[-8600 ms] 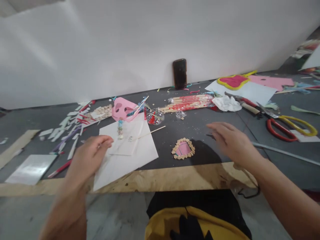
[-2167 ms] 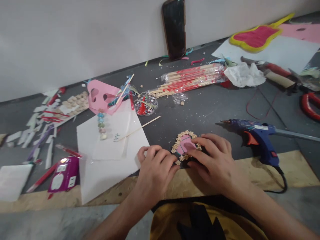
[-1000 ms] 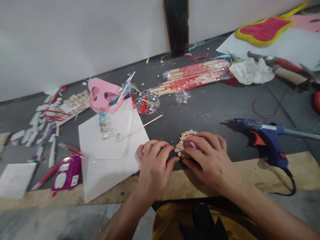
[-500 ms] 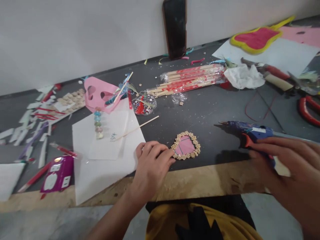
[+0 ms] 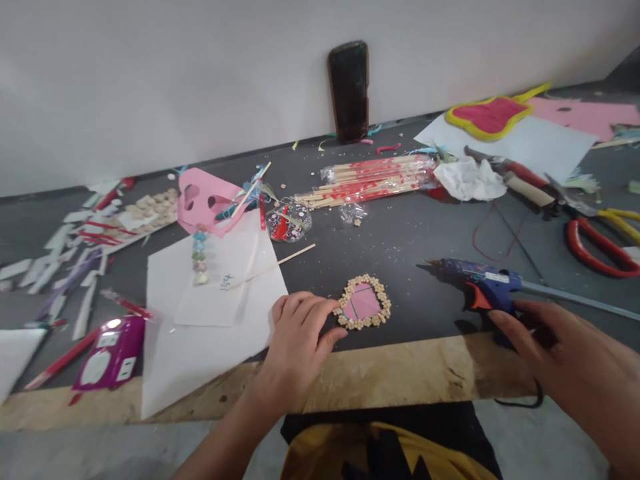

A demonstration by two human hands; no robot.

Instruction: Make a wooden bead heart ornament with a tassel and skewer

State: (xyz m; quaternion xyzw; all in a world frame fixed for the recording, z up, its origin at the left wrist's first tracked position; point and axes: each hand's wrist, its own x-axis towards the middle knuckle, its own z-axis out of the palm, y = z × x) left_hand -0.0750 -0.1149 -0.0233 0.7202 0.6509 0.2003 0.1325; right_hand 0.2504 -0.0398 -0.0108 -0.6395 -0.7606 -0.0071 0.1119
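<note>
Head view; right hand [image 5: 570, 350] at glue gun [image 5: 493, 281]

1. A craft workshop, by its look: a littered table [image 5: 400, 250].
2. From mid-view, a glue gun [image 5: 473, 271] at 3 o'clock, scissors [image 5: 573, 243] farther out.
3. Packed sticks [image 5: 373, 179] at 1 o'clock, pale scraps [image 5: 59, 238] at 9.

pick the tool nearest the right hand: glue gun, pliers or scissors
The blue, orange-triggered glue gun: the right hand is at its handle; the pliers and scissors lie farther back.
</note>
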